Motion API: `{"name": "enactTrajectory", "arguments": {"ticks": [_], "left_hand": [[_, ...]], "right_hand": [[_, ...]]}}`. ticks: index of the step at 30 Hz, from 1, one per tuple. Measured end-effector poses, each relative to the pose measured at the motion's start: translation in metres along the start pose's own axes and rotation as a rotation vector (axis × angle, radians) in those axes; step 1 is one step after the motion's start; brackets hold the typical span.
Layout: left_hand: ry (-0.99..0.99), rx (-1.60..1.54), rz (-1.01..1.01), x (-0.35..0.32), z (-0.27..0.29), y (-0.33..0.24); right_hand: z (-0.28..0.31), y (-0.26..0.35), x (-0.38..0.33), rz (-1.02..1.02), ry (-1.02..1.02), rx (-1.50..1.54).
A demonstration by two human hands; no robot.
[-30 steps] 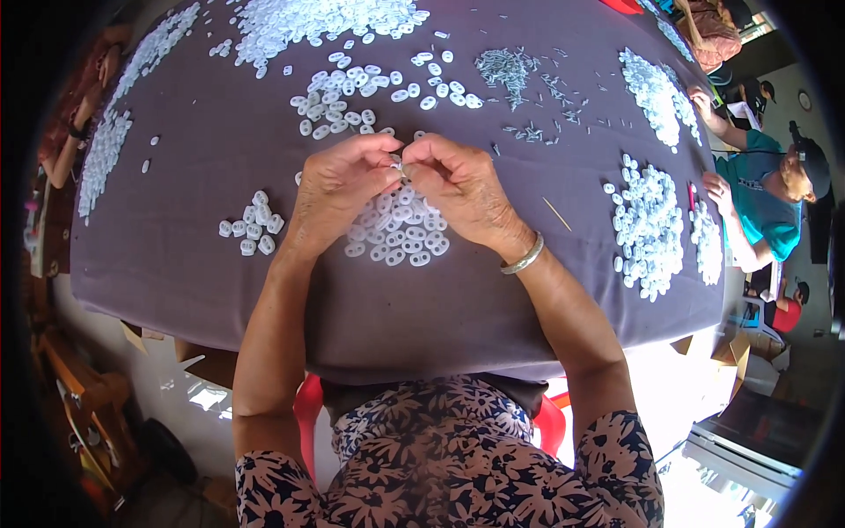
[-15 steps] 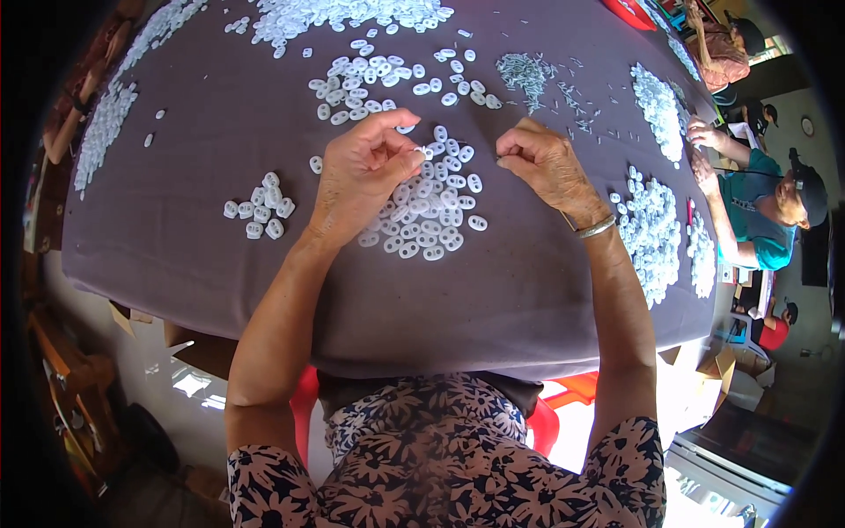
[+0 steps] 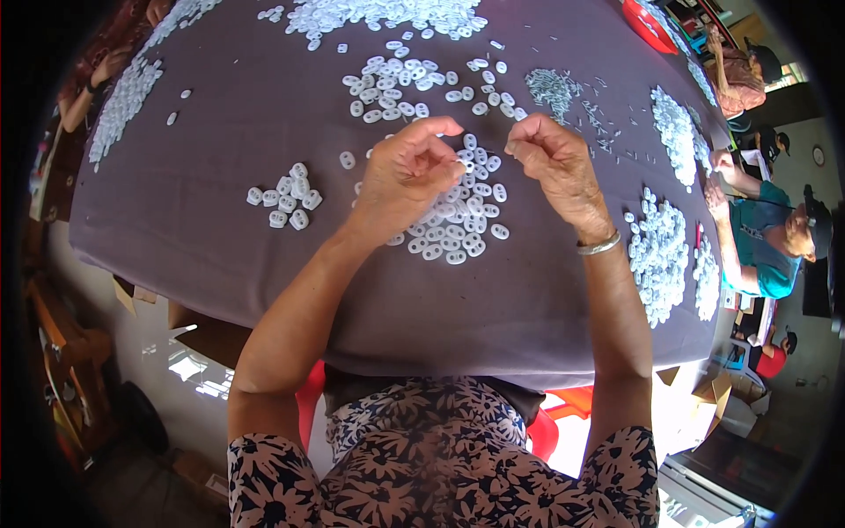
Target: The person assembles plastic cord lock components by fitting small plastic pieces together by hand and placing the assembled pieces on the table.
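My left hand [image 3: 407, 176] is above a loose pile of white oval two-hole plastic pieces [image 3: 453, 231], with its index finger raised off the thumb. At its thumb tip it holds one white plastic piece [image 3: 463, 166], mostly hidden by the fingers. Across a small gap, my right hand [image 3: 556, 167] pinches thumb and index finger together. What sits in that pinch, if anything, is too small to make out. Beyond my right hand lies a heap of small grey metal bits [image 3: 553, 92].
A small group of white pieces [image 3: 286, 195] lies to the left. More pieces [image 3: 392, 84] spread farther back, with a big heap [image 3: 383, 16] behind. Piles [image 3: 658, 255] line the right side of the dark-clothed table [image 3: 422, 326]. A co-worker in teal [image 3: 770, 229] works at the right edge.
The view has shifted, so the table's things appear farther right and slightly lower. My left hand keeps the white piece, and the gap between my hands has narrowed.
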State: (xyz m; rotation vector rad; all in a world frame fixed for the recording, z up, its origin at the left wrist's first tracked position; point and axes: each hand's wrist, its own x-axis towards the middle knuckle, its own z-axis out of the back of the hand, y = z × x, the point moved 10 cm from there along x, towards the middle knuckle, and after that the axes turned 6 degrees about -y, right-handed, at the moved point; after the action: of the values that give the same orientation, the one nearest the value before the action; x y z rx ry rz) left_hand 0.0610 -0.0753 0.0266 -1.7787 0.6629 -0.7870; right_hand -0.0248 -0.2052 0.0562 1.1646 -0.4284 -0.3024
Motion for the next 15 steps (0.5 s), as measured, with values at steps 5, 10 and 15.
{"name": "enactTrajectory", "arguments": {"ticks": [5,10,15], "left_hand": [[-0.026,-0.042,0.009,0.002,0.0,-0.003],[-0.032,-0.004,0.028,0.002,0.006,0.001],[-0.004,0.013,0.004,0.003,0.001,0.0]], "right_hand": [[-0.022,0.009,-0.003,-0.027,-0.063,0.25],[-0.01,-0.027,0.001,-0.118,-0.149,0.227],[0.019,-0.037,0.003,-0.063,-0.236,0.116]]}}
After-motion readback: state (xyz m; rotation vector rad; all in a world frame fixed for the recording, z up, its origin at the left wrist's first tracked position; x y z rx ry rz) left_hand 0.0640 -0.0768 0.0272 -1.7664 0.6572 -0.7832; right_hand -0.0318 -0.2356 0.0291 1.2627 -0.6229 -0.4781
